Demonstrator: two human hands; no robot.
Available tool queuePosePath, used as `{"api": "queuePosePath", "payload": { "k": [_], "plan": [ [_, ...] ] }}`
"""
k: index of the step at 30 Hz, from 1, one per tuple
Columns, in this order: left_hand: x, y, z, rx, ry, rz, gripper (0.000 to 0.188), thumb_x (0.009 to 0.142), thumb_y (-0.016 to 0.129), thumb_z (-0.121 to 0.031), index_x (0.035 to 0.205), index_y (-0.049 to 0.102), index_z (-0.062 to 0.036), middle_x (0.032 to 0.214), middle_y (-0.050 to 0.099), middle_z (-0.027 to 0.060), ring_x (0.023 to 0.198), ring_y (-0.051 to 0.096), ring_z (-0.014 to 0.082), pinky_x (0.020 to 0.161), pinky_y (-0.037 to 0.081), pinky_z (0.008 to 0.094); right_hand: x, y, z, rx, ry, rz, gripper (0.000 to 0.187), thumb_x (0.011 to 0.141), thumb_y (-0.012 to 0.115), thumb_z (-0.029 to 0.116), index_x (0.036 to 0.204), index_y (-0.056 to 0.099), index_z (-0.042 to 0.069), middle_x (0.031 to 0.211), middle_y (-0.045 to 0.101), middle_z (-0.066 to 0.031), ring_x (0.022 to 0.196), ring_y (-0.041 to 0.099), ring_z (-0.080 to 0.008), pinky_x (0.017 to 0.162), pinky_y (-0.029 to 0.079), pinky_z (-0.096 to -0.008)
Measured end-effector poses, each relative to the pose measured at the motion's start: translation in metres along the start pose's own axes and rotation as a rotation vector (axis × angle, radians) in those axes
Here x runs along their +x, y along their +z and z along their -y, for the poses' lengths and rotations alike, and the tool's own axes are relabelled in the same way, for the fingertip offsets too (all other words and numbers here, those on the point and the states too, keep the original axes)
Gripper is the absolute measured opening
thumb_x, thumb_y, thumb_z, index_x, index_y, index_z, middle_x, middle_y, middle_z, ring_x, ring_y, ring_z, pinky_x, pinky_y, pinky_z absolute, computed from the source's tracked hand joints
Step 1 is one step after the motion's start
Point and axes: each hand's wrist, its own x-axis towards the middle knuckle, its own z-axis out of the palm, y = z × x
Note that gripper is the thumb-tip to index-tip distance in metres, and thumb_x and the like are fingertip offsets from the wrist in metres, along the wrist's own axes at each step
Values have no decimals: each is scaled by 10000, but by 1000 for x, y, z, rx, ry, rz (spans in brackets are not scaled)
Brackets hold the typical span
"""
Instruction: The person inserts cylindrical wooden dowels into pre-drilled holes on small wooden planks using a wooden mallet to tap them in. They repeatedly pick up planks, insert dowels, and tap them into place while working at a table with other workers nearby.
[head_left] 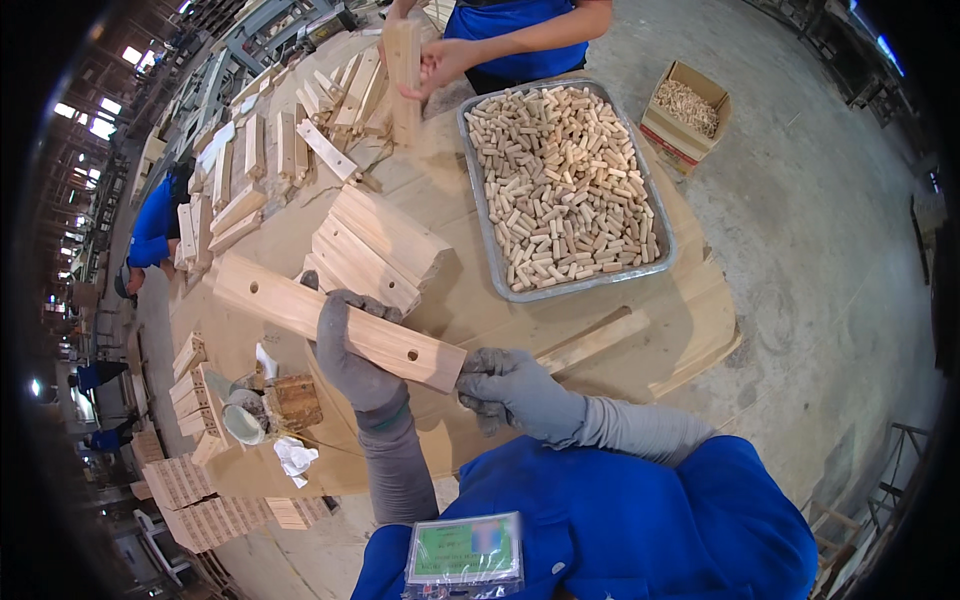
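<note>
A long pale wooden bar (pixel 275 303) with two round holes in its upper face lies slantwise in front of me. My left hand (pixel 360 352), in a grey glove, is wrapped round its middle. At the bar's right end, my gloved right hand (pixel 508 393) has its fingers curled and pressed together against the end face. Whatever those fingers hold, if anything, is hidden. Just beyond the bar lie several similar wooden bars (pixel 375 245) side by side. A grey tray (pixel 590 281) heaped with short wooden dowels (pixel 565 180) stands to their right.
Across the table a co-worker's hands (pixel 440 65) hold an upright wooden piece (pixel 403 85). More bars (pixel 285 145) lie at the far left. A wooden strip (pixel 595 340) lies right; a cup (pixel 243 422), wood block (pixel 294 402) and crumpled paper (pixel 295 457) stand left. A cardboard box (pixel 668 138) sits beyond the tray.
</note>
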Motion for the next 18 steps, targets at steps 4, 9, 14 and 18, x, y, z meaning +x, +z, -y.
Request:
{"api": "queuePosePath", "payload": {
  "k": [4,9,14,18],
  "plan": [
    [17,-12,7,-101,-28,-47,406,894,523,-202,1232,409,-8,813,521,53,706,559,158,643,507,311,19,-18,17,-223,-9,143,261,906,539,182,1064,560,-25,680,552,-21,565,566,-101,520,492,-250],
    [45,-52,12,-204,-87,-186,196,884,557,-207,1001,497,-62,772,535,27,669,557,131,646,502,288,79,-125,55,-1824,-380,-309,238,823,520,165,1018,602,56,941,610,-173,868,609,-340,788,485,-429],
    [43,-51,10,-208,-99,-253,206,867,574,-179,1006,557,-28,771,586,54,677,594,159,665,518,294,98,-154,52,-1849,-271,-292,206,823,501,136,986,616,86,955,610,-172,938,596,-351,796,477,-447],
    [38,-39,4,-133,-89,-248,164,879,563,-217,925,538,-62,710,536,36,641,554,157,657,492,299,60,-96,76,-1333,-303,-375,233,850,568,194,990,604,12,850,608,-141,821,622,-237,697,504,-363]
  ]
}}
